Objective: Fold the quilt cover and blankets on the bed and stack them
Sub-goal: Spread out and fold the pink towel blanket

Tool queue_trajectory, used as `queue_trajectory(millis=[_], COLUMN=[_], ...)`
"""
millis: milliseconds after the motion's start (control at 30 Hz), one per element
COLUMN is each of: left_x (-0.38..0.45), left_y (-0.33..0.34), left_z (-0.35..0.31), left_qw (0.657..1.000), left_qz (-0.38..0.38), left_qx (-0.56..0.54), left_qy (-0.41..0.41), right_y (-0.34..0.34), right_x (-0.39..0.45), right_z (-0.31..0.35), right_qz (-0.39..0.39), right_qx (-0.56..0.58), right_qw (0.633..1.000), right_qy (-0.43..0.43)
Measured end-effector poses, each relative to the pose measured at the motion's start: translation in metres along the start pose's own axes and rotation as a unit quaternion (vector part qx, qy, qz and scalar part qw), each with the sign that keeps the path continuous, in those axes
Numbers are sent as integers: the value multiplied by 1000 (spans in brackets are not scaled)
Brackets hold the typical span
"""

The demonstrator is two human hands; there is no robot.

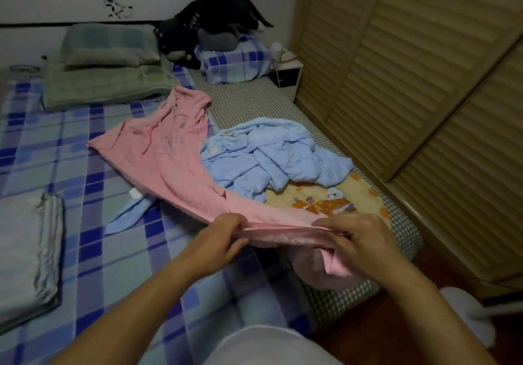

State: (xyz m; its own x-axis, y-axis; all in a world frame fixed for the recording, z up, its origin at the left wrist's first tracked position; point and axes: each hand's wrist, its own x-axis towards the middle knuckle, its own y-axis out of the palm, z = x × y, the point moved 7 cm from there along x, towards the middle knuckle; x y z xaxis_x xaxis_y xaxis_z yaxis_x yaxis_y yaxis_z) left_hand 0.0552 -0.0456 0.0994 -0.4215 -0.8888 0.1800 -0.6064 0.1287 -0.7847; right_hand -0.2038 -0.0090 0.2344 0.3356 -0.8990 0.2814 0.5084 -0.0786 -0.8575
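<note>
Both hands busy on the pink blanket (169,149): left hand (226,236) pinching its near hem between thumb and curled fingers, right hand (359,240) curled over the same hem just beside it, a loose corner dangling below, the rest trailing away across the checked bed (93,240). By the look of it, folding of this piece only begun, with the blue blanket (271,155) crumpled and untouched just beyond, partly over a yellow cartoon-print cover (348,195), and one grey folded pile (28,246) flat at far left. Next, probably: hands drawn apart along the hem to find both corners, cloth lifted and shaken flat before halving
</note>
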Motion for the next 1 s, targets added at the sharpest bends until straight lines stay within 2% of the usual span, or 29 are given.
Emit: queue_trajectory(millis=[167,233,300,333,400,500,567,600,667,733,800,867,900,967,1000], left_x=[29,36,32,26,5,-34,-48,-47,-41,-40,-49,-54,-50,-33,-23], left_y=[-7,-7,3,15,49,95,107,107,97,86,85,78,68,45,37], left_z=[16,24,36,38,36,7,-19,-27,-26,1,38,73,84,84,68], left_qw=[999,999,996,995,983,917,886,891,918,932,926,915,918,943,956], left_qz=[-25,-45,-38,0,139,380,454,447,387,337,344,363,344,280,263], left_qx=[24,-6,-30,-31,-24,18,5,-14,-50,-78,-39,47,80,101,84], left_qy=[35,-5,-68,-92,-118,-118,-93,-79,-69,-111,-150,-173,-182,-152,-101], right_y=[-21,-21,-25,-25,-19,-6,-7,-11,-22,-30,-23,0,11,27,32], right_x=[4,2,-3,-5,-4,1,5,5,4,7,12,14,12,7,5], right_z=[22,25,24,24,28,34,29,24,13,7,11,21,24,27,27], right_qz=[-50,-83,-156,-186,-205,-188,-198,-209,-223,-195,-99,34,80,119,126], right_qx=[23,26,36,39,35,27,36,37,27,34,56,62,59,57,58], right_qw=[998,996,987,981,978,982,979,977,974,979,992,997,994,990,989], right_qy=[-10,-4,21,32,35,21,22,26,42,53,48,44,43,41,41])
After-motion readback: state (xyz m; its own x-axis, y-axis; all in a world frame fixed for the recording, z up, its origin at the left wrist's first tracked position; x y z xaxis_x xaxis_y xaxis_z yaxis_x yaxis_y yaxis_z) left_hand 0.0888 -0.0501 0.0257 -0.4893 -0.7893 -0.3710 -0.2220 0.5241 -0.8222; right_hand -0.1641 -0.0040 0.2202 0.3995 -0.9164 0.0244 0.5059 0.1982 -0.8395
